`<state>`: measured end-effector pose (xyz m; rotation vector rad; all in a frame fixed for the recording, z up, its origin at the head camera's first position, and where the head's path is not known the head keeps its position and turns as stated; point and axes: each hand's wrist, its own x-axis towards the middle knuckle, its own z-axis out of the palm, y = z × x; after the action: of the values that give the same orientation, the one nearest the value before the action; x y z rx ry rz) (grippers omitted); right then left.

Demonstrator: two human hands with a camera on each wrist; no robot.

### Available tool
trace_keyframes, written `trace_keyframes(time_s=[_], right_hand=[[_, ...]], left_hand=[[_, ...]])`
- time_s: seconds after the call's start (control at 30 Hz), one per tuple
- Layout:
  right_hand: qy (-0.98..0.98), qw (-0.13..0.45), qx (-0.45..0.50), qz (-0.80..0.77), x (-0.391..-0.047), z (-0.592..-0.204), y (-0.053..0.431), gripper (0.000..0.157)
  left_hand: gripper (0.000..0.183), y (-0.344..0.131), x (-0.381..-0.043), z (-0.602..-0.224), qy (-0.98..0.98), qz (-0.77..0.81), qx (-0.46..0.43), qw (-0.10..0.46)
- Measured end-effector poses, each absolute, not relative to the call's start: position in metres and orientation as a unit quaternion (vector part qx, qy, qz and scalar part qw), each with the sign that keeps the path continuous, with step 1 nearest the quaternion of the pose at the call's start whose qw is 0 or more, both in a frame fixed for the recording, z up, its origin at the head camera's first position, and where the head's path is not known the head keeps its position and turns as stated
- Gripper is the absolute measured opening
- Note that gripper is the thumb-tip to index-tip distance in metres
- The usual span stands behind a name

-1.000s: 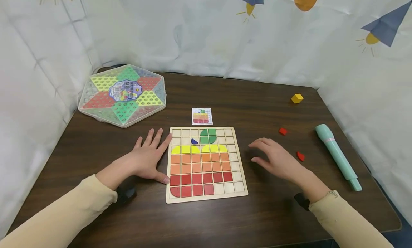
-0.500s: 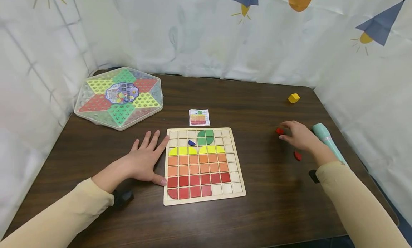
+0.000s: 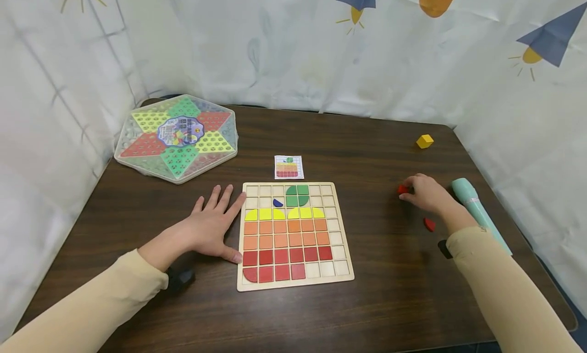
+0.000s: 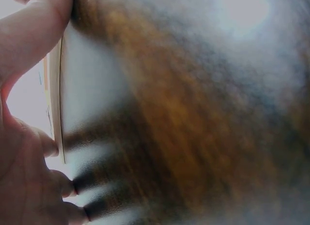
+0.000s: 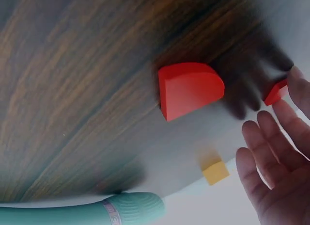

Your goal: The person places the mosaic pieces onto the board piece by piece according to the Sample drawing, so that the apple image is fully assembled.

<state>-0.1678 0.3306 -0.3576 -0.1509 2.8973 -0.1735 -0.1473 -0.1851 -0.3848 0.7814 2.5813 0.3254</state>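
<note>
A light wooden grid board (image 3: 346, 251) lies mid-table, filled partly with red, orange, yellow and green pieces, plus a small blue one. Spread flat at its left, my left hand (image 3: 208, 233) touches the board's edge with the thumb and index fingertip. To the right, my right hand (image 3: 428, 195) pinches a red block (image 5: 275, 92) between thumb and index finger at the table top; the fingers partly hide the block. Nearer the wrist lies another red block (image 3: 429, 224) with one rounded side, seen large in the right wrist view.
Behind the board lies a small printed picture card (image 3: 289, 167). A hexagonal Chinese checkers box (image 3: 179, 139) takes up the back left. At the right are a mint-green tube (image 3: 481, 213), partly behind my right forearm, and a yellow cube (image 3: 424, 141). Hanging cloth surrounds the table.
My right hand has moved right and away from beside the board to the farther red block and now pinches it. The left hand stays at the board's edge.
</note>
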Motion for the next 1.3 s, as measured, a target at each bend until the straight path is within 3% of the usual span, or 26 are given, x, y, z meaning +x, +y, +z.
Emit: trace_keyframes(time_s=[0.17,0.93,1.3], right_hand=[[0.990,0.108,-0.064,-0.072,-0.166,-0.360,0.330,0.034],[0.989,0.094,-0.068,-0.087,-0.153,-0.362,0.338,0.030],[0.985,0.043,-0.128,-0.103,-0.136,-0.353,0.303,0.030]], left_hand=[[0.140,-0.185,-0.147,-0.385,0.929,0.115,0.281,0.213],[0.138,-0.183,-0.148,-0.386,0.927,0.119,0.284,0.216],[0.138,-0.183,-0.148,-0.385,0.929,0.114,0.279,0.214]])
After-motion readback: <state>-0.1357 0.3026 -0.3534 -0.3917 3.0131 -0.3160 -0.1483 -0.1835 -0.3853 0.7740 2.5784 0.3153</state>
